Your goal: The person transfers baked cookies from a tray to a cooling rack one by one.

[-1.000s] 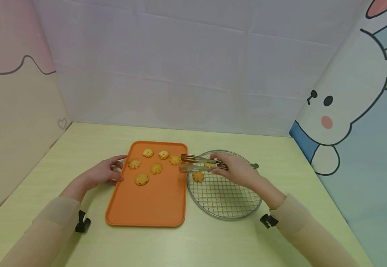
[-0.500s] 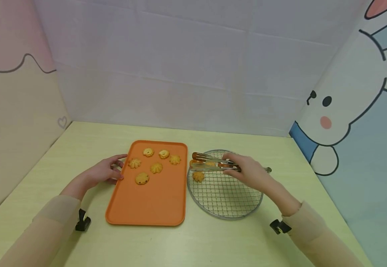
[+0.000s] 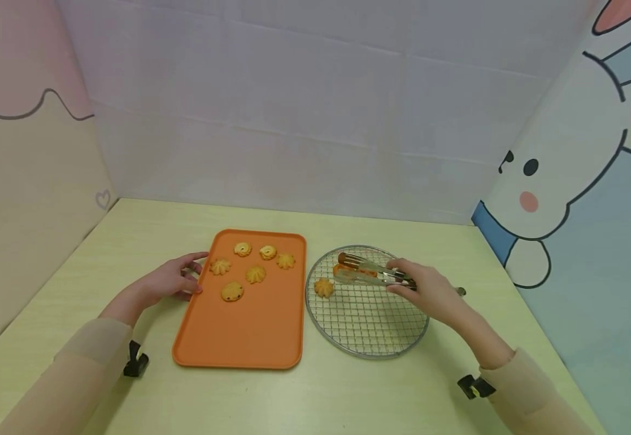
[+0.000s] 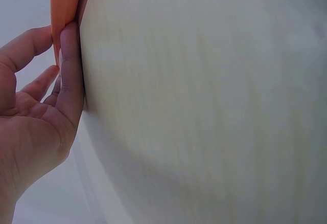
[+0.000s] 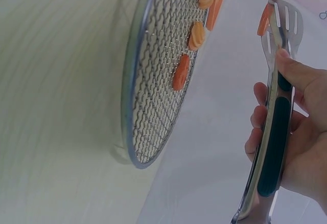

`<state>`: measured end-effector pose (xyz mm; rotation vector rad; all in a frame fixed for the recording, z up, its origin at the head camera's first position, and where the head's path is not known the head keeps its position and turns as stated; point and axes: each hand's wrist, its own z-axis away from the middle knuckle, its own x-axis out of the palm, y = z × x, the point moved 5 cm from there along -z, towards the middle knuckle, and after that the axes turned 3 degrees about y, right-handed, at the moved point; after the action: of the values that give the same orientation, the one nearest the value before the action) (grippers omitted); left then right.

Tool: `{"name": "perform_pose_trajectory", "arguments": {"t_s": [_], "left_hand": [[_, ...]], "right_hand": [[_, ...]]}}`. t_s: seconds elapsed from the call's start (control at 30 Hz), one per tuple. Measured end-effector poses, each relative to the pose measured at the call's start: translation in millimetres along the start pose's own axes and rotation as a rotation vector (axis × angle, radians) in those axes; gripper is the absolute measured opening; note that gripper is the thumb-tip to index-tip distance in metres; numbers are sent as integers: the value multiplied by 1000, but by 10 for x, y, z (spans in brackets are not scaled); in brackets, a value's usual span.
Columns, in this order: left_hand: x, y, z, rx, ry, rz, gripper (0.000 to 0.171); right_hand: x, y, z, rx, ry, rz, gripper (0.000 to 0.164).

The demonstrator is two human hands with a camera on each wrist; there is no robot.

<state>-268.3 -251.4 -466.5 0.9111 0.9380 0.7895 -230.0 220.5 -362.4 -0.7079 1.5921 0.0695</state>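
My left hand (image 3: 173,280) grips the left edge of an orange tray (image 3: 261,338), with fingers on both sides of its rim in the left wrist view. Several yellow-brown cookies (image 3: 255,274) lie on the tray. My right hand (image 3: 421,289) holds metal tongs (image 5: 276,127) with dark green handle grips. Between the slotted tips is an orange piece (image 5: 263,20), held above a round wire rack (image 3: 375,329). Two piped cookies (image 5: 196,35) and an orange-red piece (image 5: 180,73) lie on the rack in the right wrist view. In the head view the tongs partly hide what lies below them.
The tray and rack stand side by side on a pale wooden table (image 3: 348,399). A white sheet (image 3: 315,121) stands behind it, with printed cartoon panels (image 3: 544,199) at the sides. A black clip (image 3: 136,360) sits on each sleeve.
My right hand has moved the tongs rightward, from beside the tray's edge to over the rack, with the orange piece in the tips. My left hand stays on the tray.
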Motion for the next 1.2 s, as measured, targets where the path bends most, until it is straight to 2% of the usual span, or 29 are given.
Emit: {"name": "perform_pose_trajectory", "arguments": {"t_s": [0.47,0.7,1.2], "left_hand": [[12,1,5,-2,-1,4,86],[-7,-23,-13,-14,4,4,86],[4,-1,-7,2,-7,1,85]], "right_hand": [[166,198,119,0,16,4,40],[265,260,100,16,-13,11,39],[389,347,23,34,-76,40,40]]}}
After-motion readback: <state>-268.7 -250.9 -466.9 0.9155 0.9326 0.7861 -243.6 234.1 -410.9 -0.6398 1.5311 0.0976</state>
